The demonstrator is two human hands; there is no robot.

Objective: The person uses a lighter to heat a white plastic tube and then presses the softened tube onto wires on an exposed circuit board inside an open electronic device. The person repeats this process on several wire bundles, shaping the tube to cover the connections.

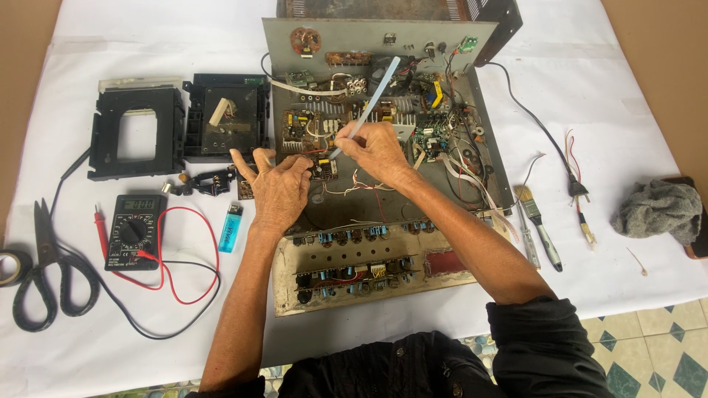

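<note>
View: head camera, looking down on 1 work surface.
Surface: white sheet (605, 110) spread on the floor.
Main item: opened metal chassis (490, 140) of an electronic unit, lid off, circuit boards and wiring exposed; its front panel (354, 276) lies folded flat toward the person.
Right hand (380, 151): fingers closed around a pale translucent stick (369, 103), lower tip pointing down at a small board (324, 168) at the chassis's left front.
Left hand (279, 188): fingertips pinched at that same board; index and thumb spread out beside it.
Progress: judged mid-work; the unit is stripped open, 2 black drive frames (136, 133) lie out to the left, nothing looks reassembled.
Left of chassis: multimeter (133, 232) with red and black leads, blue lighter (231, 228), scissors (48, 269), tape roll (9, 267) at the edge.
Right of chassis: paintbrush (527, 203), screwdriver (546, 247), mains plug (579, 190) on its cord, grey rag (656, 210).
Obstructions: loose wires cross the chassis floor near both hands; the stick's tip is partly hidden by fingers.
</note>
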